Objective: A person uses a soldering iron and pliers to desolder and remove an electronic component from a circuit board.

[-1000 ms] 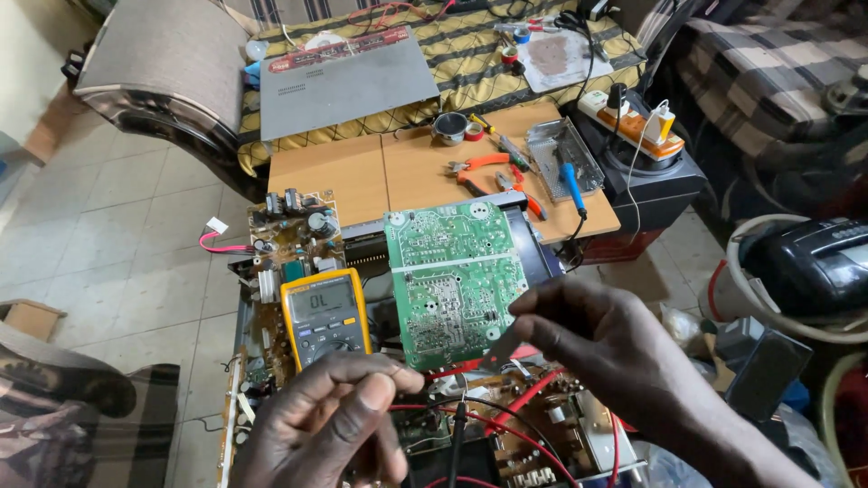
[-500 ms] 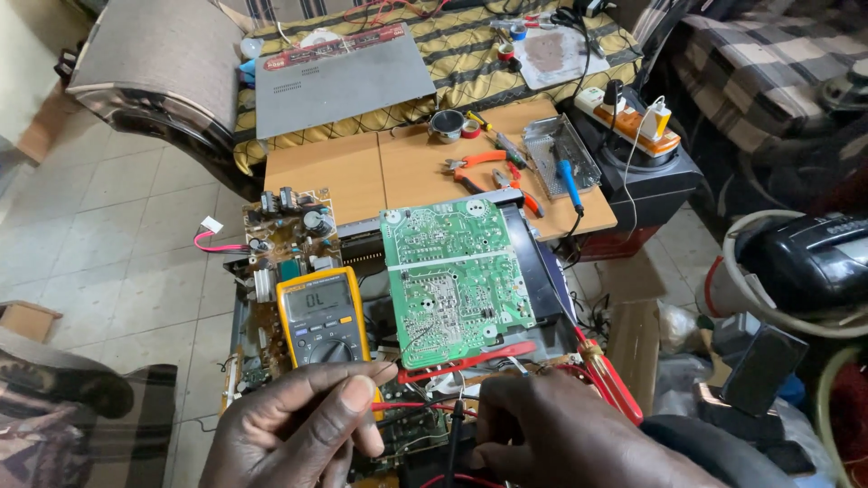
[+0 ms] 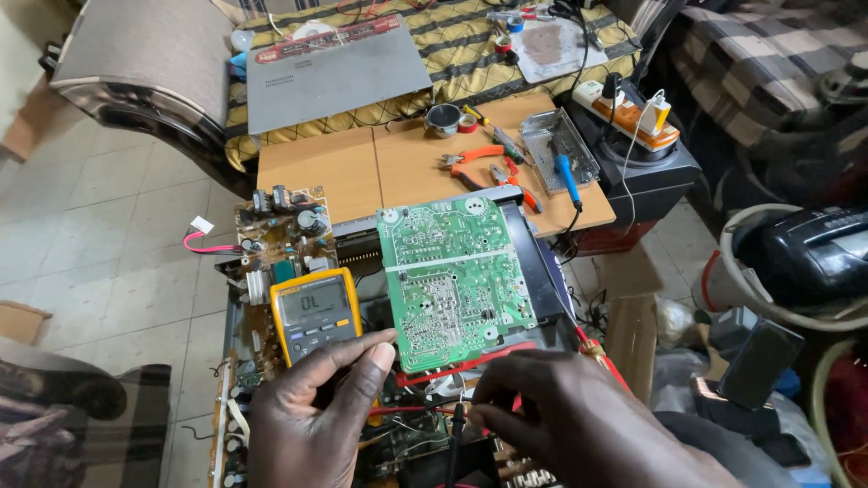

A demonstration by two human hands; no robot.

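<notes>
Two hands work low in the view over an opened electronics chassis (image 3: 542, 271). The left hand (image 3: 312, 425) is narrowly pinched, thumb and forefinger meeting just beside the lower left corner of the green circuit board (image 3: 455, 276); whether a probe sits in that pinch I cannot tell. Directly above this hand lies the yellow multimeter (image 3: 316, 312), its lower edge touching the knuckles. The right hand (image 3: 561, 416) curls closed around a black probe (image 3: 455, 434) that points down between the two hands, with red leads (image 3: 470, 361) running just above its fingers along the board's bottom edge.

Beyond the left hand, past the multimeter, a brown power board (image 3: 285, 226) crowded with capacitors takes up the chassis's left rim. Free room is scarce: the green board overhangs the gap above both hands, and wiring fills the space below. Well beyond the fingers, the wooden table (image 3: 344, 163) carries orange pliers (image 3: 475, 158) and a blue-handled soldering iron (image 3: 565, 172).

Compared with half a second ago, the left forefinger has risen to the green board's corner, the right hand has shifted rightward and lower, and the multimeter has not moved.
</notes>
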